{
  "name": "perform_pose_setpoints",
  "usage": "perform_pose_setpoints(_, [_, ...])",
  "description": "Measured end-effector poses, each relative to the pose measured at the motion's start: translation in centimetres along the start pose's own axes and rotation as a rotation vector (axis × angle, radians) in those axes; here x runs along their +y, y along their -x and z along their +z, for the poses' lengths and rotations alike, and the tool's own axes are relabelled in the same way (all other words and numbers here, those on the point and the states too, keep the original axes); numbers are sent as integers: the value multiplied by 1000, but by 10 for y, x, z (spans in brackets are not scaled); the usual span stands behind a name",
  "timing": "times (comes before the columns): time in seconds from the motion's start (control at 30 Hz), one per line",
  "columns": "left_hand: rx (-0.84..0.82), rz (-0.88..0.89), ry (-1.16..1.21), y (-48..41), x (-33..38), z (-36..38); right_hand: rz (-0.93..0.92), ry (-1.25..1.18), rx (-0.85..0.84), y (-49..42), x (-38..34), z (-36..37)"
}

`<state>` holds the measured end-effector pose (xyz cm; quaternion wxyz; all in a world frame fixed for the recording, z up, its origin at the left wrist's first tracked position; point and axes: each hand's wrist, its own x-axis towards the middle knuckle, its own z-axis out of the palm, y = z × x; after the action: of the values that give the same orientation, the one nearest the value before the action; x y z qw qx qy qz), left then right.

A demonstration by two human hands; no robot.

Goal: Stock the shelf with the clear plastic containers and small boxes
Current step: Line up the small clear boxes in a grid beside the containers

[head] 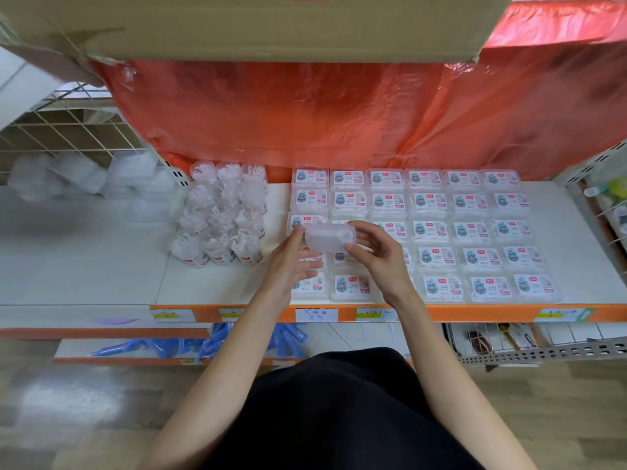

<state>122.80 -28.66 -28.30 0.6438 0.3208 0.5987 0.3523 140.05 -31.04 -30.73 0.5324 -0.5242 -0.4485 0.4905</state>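
A clear plastic box (328, 237) is held above the white shelf (101, 266), its plain underside toward me. My right hand (376, 252) grips its right end with thumb and curled fingers. My left hand (294, 257) touches its left end with straight fingers. Below lie several rows of labelled small flat boxes (468, 232), partly hidden by my hands. To their left stands a cluster of clear round containers (222, 218) filled with white picks.
An orange plastic sheet (305, 113) hangs behind the shelf under a cardboard box (254, 22). Clear bags (84, 178) lie at the back left. Price tags line the orange shelf edge (424, 313). A wire basket (607, 212) stands at right; blue items (190, 346) sit on the lower shelf.
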Motion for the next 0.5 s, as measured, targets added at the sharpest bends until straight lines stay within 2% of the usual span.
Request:
perform_pose_setpoints(0.37, [-79,22,290,-1,-4,4,21,-49,-12,3,7,-9])
perform_pose_setpoints(0.5, [-140,126,217,1,-5,3,84,-25,14,0,5,-8])
